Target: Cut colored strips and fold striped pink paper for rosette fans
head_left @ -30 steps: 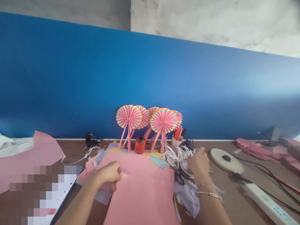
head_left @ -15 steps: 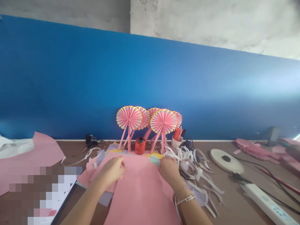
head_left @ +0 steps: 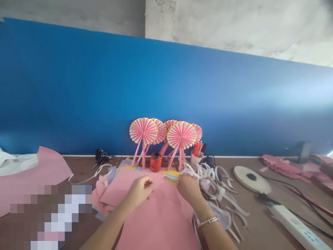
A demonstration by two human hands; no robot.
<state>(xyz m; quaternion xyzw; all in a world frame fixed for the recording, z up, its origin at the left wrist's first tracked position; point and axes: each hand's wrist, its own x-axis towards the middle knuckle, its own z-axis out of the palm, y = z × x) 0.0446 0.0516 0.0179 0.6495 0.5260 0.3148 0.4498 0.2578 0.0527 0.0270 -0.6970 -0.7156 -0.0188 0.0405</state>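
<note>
Left of lower centre, the left hand is curling its fingers loosely above the pink sheet, which is filling the lower centre; whether it is gripping anything I cannot tell. Right of centre, the right hand is resting near white strips, its fingertips and grip hidden. Pink fans are standing mid-frame.

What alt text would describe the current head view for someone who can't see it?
A person's left hand and right hand are over pink paper on a brown table. Round pleated pink fans stand beyond them, before a blue partition. Curled white strips lie beside the right hand.
</note>
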